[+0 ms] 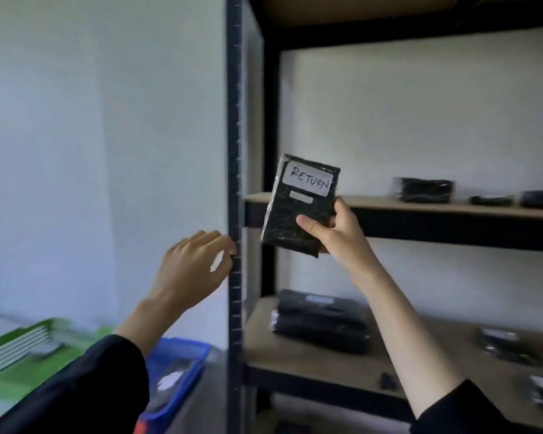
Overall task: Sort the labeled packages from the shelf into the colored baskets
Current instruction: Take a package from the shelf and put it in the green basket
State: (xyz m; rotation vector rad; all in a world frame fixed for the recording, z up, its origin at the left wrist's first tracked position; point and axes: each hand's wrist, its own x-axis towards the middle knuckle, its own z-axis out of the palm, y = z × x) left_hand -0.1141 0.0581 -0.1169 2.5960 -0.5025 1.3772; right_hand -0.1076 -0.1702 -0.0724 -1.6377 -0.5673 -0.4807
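"RETURN" package, a black plastic-wrapped packet with a handwritten white label, stands upright in front of the black shelf upright, pinched at its lower corner by the right hand; a smaller label below is unreadable; left hand, fingers loosely curled, touches the upright; left of the upright, a blue basket and green basket sit blurred, partly hidden by a sleeve.

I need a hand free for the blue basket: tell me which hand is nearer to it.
Left. The left hand is up at the shelf post, above the blue basket. The right hand is farther right, holding the RETURN package before the shelf.
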